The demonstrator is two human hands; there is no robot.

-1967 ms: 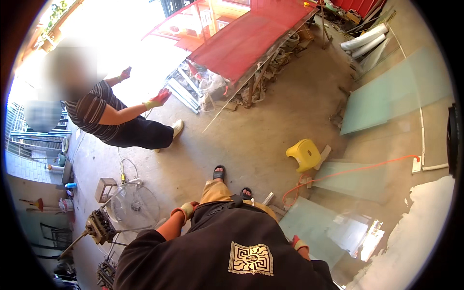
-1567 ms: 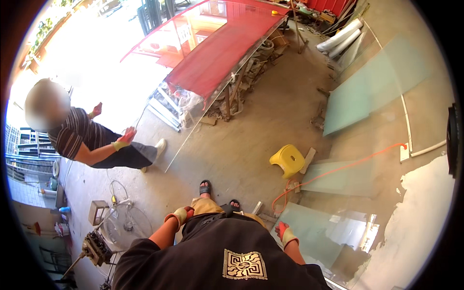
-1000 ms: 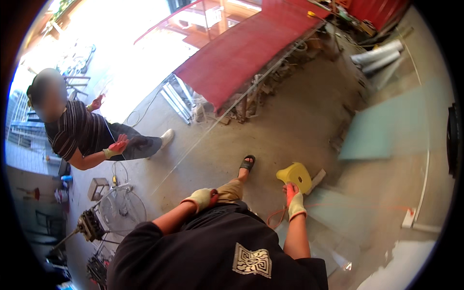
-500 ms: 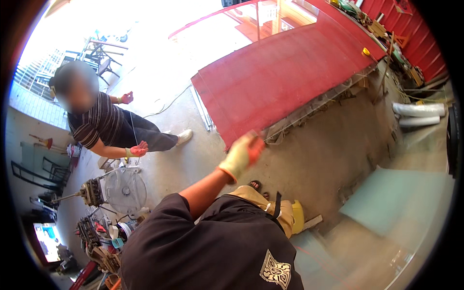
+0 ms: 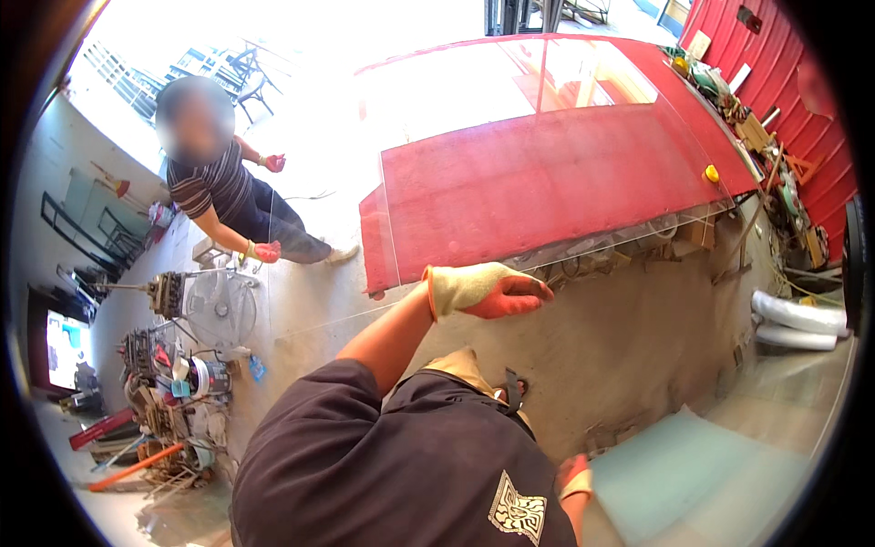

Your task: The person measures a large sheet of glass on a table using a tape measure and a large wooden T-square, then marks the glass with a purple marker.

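Left hand [image 5: 488, 290]: gloved in yellow and orange, raised in front of the person's chest, its fingers [image 5: 529, 294] drawn together and pinched on the near edge of the glass sheet [image 5: 547, 137].
Right hand [image 5: 574, 476]: low by the person's right side, in the same kind of glove, mostly hidden behind the dark shirt [image 5: 410, 465]; whether its fingers are open or closed I cannot tell.
Glass sheet: large, clear and hard to make out except along its bright edges; it lies over the red tabletop [image 5: 565, 178], and its near edge runs out past the tabletop's front toward the person.
Red tabletop: wide and flat, covered in red, with a small yellow object [image 5: 711, 172] near its right edge.
Second person [image 5: 223, 196]: stands well apart at the left in a striped shirt, both hands in orange gloves, one [image 5: 266, 252] at the far-left edge of the glass sheet, the other [image 5: 274, 162] held up beside the body.
Floor [image 5: 629, 346]: bare concrete, with a pale green pane [image 5: 674, 474] lying at the lower right and white tubes [image 5: 797, 321] beyond it.
Left wall: machines and tool clutter [image 5: 173, 365] bunched along it.
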